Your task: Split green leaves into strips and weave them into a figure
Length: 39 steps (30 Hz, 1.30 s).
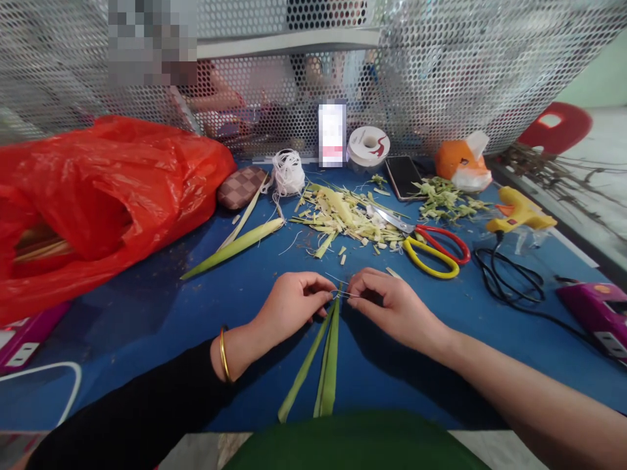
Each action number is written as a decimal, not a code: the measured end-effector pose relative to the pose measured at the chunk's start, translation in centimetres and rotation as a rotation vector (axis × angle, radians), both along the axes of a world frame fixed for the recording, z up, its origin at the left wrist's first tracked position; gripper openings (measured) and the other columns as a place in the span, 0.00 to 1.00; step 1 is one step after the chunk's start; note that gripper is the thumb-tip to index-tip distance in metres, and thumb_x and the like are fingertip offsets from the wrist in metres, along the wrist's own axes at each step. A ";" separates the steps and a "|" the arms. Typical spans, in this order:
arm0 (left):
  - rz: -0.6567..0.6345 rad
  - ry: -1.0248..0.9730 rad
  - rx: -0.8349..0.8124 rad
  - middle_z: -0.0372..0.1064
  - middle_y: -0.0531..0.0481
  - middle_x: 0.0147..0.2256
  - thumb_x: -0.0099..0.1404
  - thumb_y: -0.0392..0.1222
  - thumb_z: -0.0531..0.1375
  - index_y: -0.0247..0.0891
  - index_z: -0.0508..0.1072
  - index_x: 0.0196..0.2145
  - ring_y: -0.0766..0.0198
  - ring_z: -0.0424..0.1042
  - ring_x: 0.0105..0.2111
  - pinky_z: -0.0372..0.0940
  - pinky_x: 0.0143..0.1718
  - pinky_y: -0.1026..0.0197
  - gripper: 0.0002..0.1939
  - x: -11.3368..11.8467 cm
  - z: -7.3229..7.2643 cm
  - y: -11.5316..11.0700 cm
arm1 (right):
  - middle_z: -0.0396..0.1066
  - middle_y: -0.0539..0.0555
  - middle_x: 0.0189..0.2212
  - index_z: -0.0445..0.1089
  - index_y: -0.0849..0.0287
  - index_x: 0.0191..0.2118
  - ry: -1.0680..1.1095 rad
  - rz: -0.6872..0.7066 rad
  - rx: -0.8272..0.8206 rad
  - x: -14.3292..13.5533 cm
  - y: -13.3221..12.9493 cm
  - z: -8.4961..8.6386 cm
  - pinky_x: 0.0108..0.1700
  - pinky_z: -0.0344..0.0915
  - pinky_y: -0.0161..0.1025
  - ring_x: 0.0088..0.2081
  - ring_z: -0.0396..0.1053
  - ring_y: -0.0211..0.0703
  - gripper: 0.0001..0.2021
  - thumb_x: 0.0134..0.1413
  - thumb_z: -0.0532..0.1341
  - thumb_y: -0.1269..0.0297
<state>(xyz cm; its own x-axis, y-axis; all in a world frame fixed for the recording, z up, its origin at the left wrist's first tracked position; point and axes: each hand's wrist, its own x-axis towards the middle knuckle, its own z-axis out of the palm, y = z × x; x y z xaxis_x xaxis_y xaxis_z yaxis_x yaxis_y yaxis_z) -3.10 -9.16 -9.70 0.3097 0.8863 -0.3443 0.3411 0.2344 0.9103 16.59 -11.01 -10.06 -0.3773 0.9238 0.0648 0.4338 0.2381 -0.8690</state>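
Several long green leaf strips (329,365) lie on the blue table, their narrow ends gathered between my hands and their wide ends toward me. A thin white string (349,295) runs across the gathered tip. My left hand (301,297) pinches at the tip and string from the left. From the right, my right hand (382,297) is closed with thumb and fingers on the string. Beyond my hands lies a pile of cut leaf scraps (343,212). Scissors with one red and one yellow handle (431,251) rest right of it.
A red plastic bag (112,196) fills the left side. Further back are a ball of white string (288,173), a ribbon spool (368,145), a lit phone (332,134) and a dark phone (402,177). A yellow glue gun (522,210) with black cord sits at right. Perforated mesh (426,85) borders the back.
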 end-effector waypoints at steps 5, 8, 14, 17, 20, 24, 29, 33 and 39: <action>-0.040 0.051 0.099 0.66 0.57 0.17 0.60 0.35 0.59 0.37 0.73 0.28 0.70 0.68 0.18 0.59 0.16 0.70 0.04 -0.1 0.0 -0.2 | 0.72 0.54 0.37 0.64 0.55 0.29 0.019 0.033 0.063 -0.2 -0.7 -0.1 0.42 0.66 0.41 0.39 0.71 0.44 0.08 0.58 0.57 0.73; -0.066 0.080 0.115 0.66 0.58 0.16 0.60 0.35 0.59 0.38 0.72 0.27 0.70 0.67 0.16 0.60 0.17 0.69 0.05 0.0 0.1 -0.5 | 0.74 0.54 0.38 0.64 0.55 0.30 -0.026 0.023 0.063 -0.3 -0.8 -0.3 0.42 0.67 0.41 0.40 0.72 0.44 0.07 0.58 0.56 0.72; -0.104 0.207 0.265 0.72 0.55 0.23 0.60 0.36 0.59 0.39 0.75 0.30 0.67 0.71 0.22 0.62 0.24 0.66 0.05 -0.2 -0.3 -1.2 | 0.76 0.53 0.38 0.64 0.54 0.31 -0.089 -0.009 0.070 -0.4 -1.0 -0.6 0.40 0.67 0.38 0.40 0.73 0.43 0.07 0.58 0.56 0.73; -0.110 0.260 0.371 0.75 0.54 0.27 0.60 0.35 0.60 0.40 0.76 0.29 0.66 0.71 0.25 0.62 0.26 0.66 0.05 -0.2 -0.4 -1.4 | 0.76 0.53 0.38 0.65 0.55 0.31 -0.086 -0.006 0.053 -0.4 -1.1 -0.5 0.40 0.67 0.38 0.39 0.74 0.43 0.06 0.58 0.57 0.72; -0.103 0.272 0.383 0.74 0.54 0.26 0.59 0.34 0.60 0.40 0.75 0.28 0.67 0.70 0.25 0.61 0.26 0.66 0.05 -0.1 -0.3 -1.4 | 0.76 0.52 0.37 0.67 0.54 0.33 -0.100 0.010 0.021 -0.5 -1.1 -0.5 0.39 0.67 0.37 0.38 0.74 0.43 0.06 0.58 0.57 0.72; -0.095 0.252 0.318 0.73 0.55 0.23 0.59 0.35 0.60 0.40 0.75 0.28 0.67 0.69 0.22 0.60 0.24 0.66 0.04 -0.1 -0.3 -1.1 | 0.76 0.52 0.38 0.67 0.54 0.33 -0.082 -0.020 0.010 -0.5 -1.0 -0.5 0.40 0.67 0.38 0.38 0.74 0.43 0.06 0.58 0.57 0.71; -0.075 0.210 0.192 0.68 0.57 0.19 0.63 0.39 0.59 0.40 0.73 0.30 0.67 0.68 0.19 0.60 0.22 0.66 0.04 -0.3 -0.5 -0.8 | 0.74 0.51 0.33 0.66 0.54 0.32 -0.096 -0.003 -0.028 -0.2 -0.7 -0.4 0.37 0.65 0.38 0.35 0.72 0.43 0.05 0.58 0.57 0.71; -0.105 0.341 0.411 0.71 0.55 0.27 0.63 0.36 0.58 0.40 0.70 0.29 0.65 0.70 0.28 0.61 0.30 0.63 0.04 -0.4 -0.5 -0.8 | 0.70 0.51 0.32 0.63 0.55 0.30 -0.093 0.027 -0.031 0.1 -0.5 -0.2 0.37 0.64 0.38 0.34 0.68 0.42 0.07 0.59 0.56 0.73; -0.181 0.571 0.542 0.69 0.53 0.31 0.66 0.36 0.55 0.41 0.66 0.30 0.62 0.68 0.32 0.58 0.33 0.60 0.05 -0.5 -0.2 -0.8 | 0.65 0.52 0.33 0.61 0.56 0.29 -0.108 0.078 -0.022 0.5 -0.3 0.1 0.37 0.63 0.38 0.34 0.66 0.41 0.09 0.57 0.55 0.76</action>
